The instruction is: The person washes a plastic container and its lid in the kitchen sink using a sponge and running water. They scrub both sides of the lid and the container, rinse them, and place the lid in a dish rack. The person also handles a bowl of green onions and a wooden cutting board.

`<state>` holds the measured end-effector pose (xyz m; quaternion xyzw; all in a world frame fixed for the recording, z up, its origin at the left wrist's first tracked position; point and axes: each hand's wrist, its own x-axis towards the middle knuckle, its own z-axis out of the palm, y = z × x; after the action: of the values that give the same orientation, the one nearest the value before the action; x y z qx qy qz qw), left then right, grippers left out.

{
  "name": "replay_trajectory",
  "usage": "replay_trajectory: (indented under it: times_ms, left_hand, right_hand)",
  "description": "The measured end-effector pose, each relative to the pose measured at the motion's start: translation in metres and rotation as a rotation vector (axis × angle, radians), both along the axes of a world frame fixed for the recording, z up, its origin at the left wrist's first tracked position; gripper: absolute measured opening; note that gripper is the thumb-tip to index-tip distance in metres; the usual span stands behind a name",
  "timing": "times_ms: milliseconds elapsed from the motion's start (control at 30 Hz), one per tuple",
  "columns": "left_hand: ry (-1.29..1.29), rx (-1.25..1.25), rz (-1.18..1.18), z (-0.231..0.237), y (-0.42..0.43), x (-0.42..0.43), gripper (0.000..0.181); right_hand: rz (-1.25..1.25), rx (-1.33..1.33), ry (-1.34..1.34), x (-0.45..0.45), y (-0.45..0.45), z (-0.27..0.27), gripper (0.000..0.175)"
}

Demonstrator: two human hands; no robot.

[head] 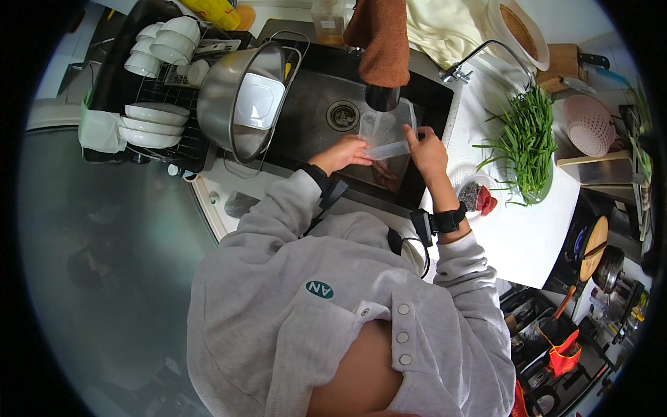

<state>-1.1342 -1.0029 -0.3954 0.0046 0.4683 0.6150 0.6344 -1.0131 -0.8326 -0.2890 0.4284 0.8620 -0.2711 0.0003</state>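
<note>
Both my hands grip a clear plastic container [386, 131] over the dark sink [312, 112]. My left hand [341, 154] has its near left corner, and my right hand [428, 152] holds its right side with the thumb up. The container is tilted, and its inside looks wet. Directly above it is the black spout [383, 98] of a faucet wrapped in a brown cloth [379, 47]. Something reddish, perhaps raw meat, lies on the sink bottom [384, 174] below the container, partly hidden by it. The round drain [343, 115] is left of the container.
A large steel bowl [216, 101] holding a white tray [259, 100] stands at the sink's left, beside a rack of white bowls [174, 41]. On the right counter [521, 240] are green chives [529, 146], scrubbing pads [477, 198], a small tap [456, 74] and a knife [594, 60].
</note>
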Motion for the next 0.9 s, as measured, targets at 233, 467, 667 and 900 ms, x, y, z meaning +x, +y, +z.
replay_trajectory:
  times_ms: [233,467,667,900]
  left_hand:
    - [0.271,-0.339,-0.168,0.046,-0.013,-0.007,0.056]
    - [1.393,-0.489,-0.124,0.093,-0.013,-0.014,0.06]
    - [1.28,-0.201,0.074,0.087,-0.022,-0.03,0.058]
    - [0.741,0.041,0.338,0.044,-0.014,-0.033,0.055]
  right_hand:
    - [-0.163,-0.985,-0.097,0.017,0.013,-0.04,0.042]
    - [-0.209,-1.531,0.139,0.014,-0.019,-0.076,0.029]
    - [-0.367,-1.516,0.42,-0.012,-0.029,-0.07,0.036]
    - [0.033,-1.035,0.79,-0.015,-0.018,-0.058,0.057]
